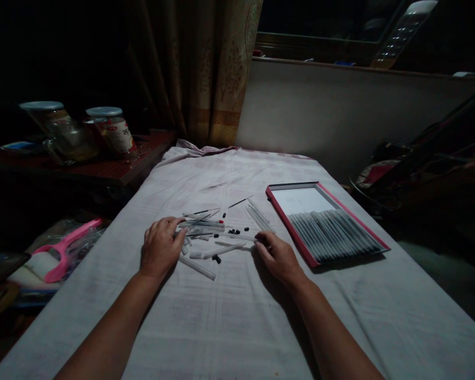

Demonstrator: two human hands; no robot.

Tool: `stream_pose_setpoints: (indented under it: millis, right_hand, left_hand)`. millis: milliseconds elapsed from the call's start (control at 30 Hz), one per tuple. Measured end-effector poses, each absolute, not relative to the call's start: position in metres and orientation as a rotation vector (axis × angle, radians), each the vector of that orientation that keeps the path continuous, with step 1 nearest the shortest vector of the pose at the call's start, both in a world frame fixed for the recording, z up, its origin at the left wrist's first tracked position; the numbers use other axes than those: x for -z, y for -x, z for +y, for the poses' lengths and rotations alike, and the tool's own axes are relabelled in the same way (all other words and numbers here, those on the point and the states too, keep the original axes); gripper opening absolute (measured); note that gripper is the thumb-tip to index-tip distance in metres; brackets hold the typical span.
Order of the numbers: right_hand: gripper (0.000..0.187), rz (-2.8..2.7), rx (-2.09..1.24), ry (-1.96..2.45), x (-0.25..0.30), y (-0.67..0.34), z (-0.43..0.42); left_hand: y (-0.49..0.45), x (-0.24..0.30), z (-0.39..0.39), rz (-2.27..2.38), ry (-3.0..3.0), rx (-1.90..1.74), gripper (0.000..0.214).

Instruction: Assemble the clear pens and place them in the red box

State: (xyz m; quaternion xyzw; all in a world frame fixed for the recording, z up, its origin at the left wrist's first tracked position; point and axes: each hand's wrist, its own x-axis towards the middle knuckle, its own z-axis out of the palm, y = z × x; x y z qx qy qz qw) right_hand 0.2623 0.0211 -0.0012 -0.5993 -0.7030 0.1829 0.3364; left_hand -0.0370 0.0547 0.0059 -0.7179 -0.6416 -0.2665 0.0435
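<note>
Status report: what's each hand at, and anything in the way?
Left hand at pile of pen parts. Right hand at end of pale tube. Loose black caps between, possibly in the way.

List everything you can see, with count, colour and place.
Clear tubes: many, overlapping, translucent, mid-bed of cloth
Thin rods: several, dark, among and beyond the tubes
Small caps: several, black, scattered by the tubes
Small piece: one, red, in the pile
Box: one, pink-red edges, right of the pile
Pens: one row, grey with black ends, in the box
Cloth: one, whitish, underneath
Jars: two, pale lids, left side table
Mug: one, clear, by the jars
Forked item: one, pink, lower left
Curtain: one, gold-brown, behind
Window: one, dark, upper right
Far right: too dark to itemise
Hands: two, bare; left at the pile's left, right at a tube's end
</note>
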Motion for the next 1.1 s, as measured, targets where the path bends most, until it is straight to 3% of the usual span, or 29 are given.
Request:
stream_pose_setpoints:
  millis: [267,500,567,667,767,833,967,1100]
  right_hand:
    - [0.025,-1.227,-0.679,1.360,-0.005,-0.269,0.010]
    - [0.013,-1.386,-0.485,1.298,-0.009,-0.256,0.014]
    - [0.014,-1.356,-0.567,1.275,-0.005,-0.247,0.016]
    - [0.015,-1.408,-0.632,1.249,0.005,-0.234,0.017]
    - [0.018,-1.628,-0.473,1.188,0.007,-0.226,0.020]
    - [0.021,-1.830,-0.289,1.175,-0.001,-0.224,0.021]
    - [0.019,-2.224,0.016,1.265,-0.024,-0.222,0.022]
    - [0.018,-2.344,0.043,1.302,-0.027,-0.219,0.016]
  left_hand:
    - [0.017,-0.033,0.085,-1.949,2.394,0.203,0.025]
    - [0.016,-0.039,0.086,-1.973,2.414,0.166,0.025]
    - [0.015,-0.038,0.080,-2.064,2.419,0.372,0.023]
    - [0.005,-0.036,0.066,-2.292,2.471,1.035,0.020]
    - [-0.012,-0.036,0.047,-2.282,2.569,1.899,0.027]
    - [-0.022,-0.037,0.036,-2.292,2.454,2.268,0.031]
    - [-0.030,-0.037,0.025,-2.318,2.315,2.616,0.036]
    - [-0.027,-0.034,0.025,-2.366,2.217,2.725,0.039]
